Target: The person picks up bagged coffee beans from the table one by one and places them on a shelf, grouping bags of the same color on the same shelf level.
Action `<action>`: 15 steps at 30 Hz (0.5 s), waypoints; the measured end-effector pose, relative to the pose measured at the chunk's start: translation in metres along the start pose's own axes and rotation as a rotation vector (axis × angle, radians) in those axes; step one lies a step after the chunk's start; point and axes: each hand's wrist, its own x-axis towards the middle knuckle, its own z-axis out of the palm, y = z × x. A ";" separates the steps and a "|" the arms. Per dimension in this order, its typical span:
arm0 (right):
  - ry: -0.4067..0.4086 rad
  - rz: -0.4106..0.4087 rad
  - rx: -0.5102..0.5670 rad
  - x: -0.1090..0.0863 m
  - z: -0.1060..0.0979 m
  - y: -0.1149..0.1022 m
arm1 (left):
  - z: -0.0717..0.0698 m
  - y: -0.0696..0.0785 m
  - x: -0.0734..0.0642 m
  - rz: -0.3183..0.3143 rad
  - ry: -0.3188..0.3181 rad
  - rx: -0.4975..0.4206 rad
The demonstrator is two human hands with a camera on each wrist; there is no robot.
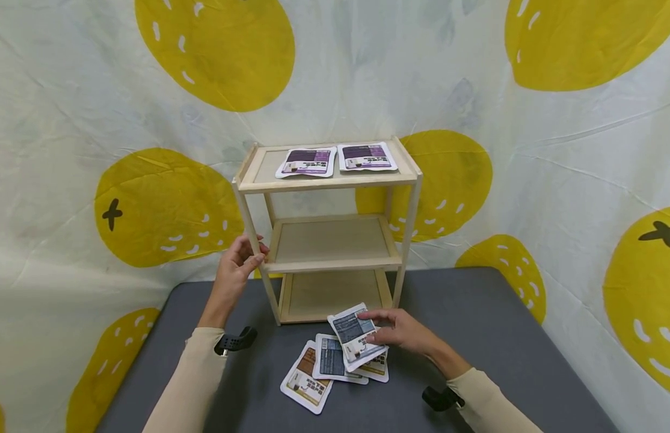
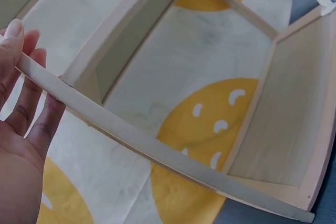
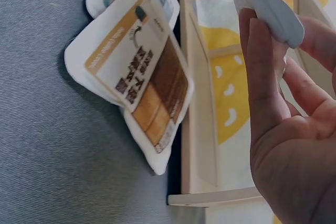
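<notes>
My left hand (image 1: 233, 273) holds the left front post (image 2: 142, 135) of a three-tier wooden shelf (image 1: 329, 240), thumb in front and fingers behind, at about the middle tier. In front of the shelf, my right hand (image 1: 408, 332) pinches a white-edged packet with a blue label (image 1: 353, 331), seen edge-on in the right wrist view. Below it lie another blue-labelled packet (image 1: 331, 359) and a partly covered brown-and-yellow one (image 1: 377, 367). Farther left, a brown-labelled packet (image 1: 307, 377) lies flat, overlapped at its corner.
Two purple-labelled packets (image 1: 308, 162) lie side by side on the shelf's top tier. The shelf stands near the back of a dark grey table (image 1: 486, 337). Behind it hangs a pale cloth (image 1: 335, 72) printed with large yellow fruit.
</notes>
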 end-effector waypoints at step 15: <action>-0.056 0.036 0.144 0.000 -0.004 -0.035 | -0.004 0.002 0.002 0.012 0.013 -0.041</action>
